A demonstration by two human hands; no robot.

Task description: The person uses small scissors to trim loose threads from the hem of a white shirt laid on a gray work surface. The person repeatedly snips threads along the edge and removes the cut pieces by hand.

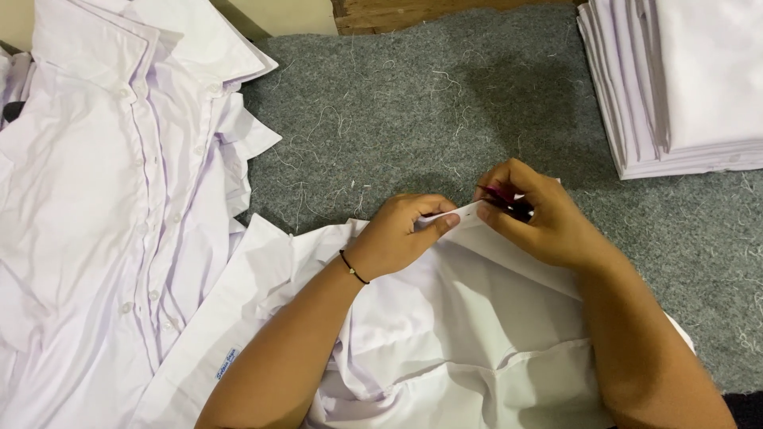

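A white shirt (445, 334) lies crumpled at the near edge of the grey felt worktop (413, 111), one edge lifted and pinched.

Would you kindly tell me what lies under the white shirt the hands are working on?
The grey felt mat, strewn with loose threads, runs under the white shirt. The shirt pile on the left touches its edge. What lies beneath its middle is covered.

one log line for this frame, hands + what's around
left hand: pinches white shirt edge | right hand: holds small dark tool at same edge | surface: grey felt | left: unfolded shirts | top right: folded stack
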